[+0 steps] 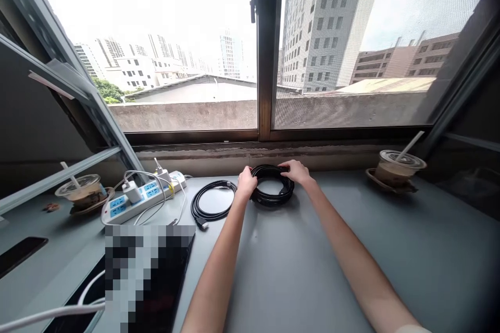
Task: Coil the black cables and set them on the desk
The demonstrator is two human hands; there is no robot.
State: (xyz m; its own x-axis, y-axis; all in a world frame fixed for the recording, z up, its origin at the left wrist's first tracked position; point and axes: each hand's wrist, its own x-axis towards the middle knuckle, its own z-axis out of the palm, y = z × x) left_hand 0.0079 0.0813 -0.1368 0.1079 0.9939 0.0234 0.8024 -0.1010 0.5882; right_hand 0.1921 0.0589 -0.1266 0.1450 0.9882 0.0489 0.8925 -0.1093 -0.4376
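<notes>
A thick coil of black cable (272,199) rests on the grey table near the window wall. My left hand (247,182) is closed on the left side of the coil. On its upper right side, my right hand (296,171) pinches the coil between thumb and fingers. A thinner loop of black cable (211,215) lies flat just left of my left hand, its connector (202,223) toward the front.
A white power strip (144,200) with chargers and white cables sits at left. Two lidded drink cups (398,166) (84,191) stand at the far right and left. A phone (21,255) and a partly pixelated dark device (182,260) lie at front left.
</notes>
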